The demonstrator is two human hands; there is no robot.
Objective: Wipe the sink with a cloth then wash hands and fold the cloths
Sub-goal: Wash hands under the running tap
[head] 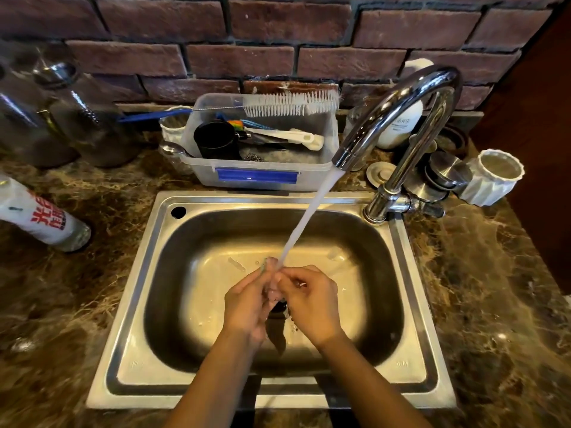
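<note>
A steel sink point(142, 273) is set into a brown marble counter. Water point(309, 217) runs from the chrome tap point(398, 100) at the right rear and lands on my hands, which meet over the middle of the basin. My left hand point(247, 304) and my right hand point(309, 301) press against each other under the stream, fingers loosely curled, with nothing held in either. The drain is mostly hidden beneath them. No cloth is in view.
Behind the sink stands a clear plastic bin point(262, 168) with a black cup, utensils and a white bottle brush point(290, 103). Glass jars point(61, 112) and a white bottle point(40, 217) sit at left. A soap bottle point(401, 125), metal lids and a white cup point(494, 177) stand at right.
</note>
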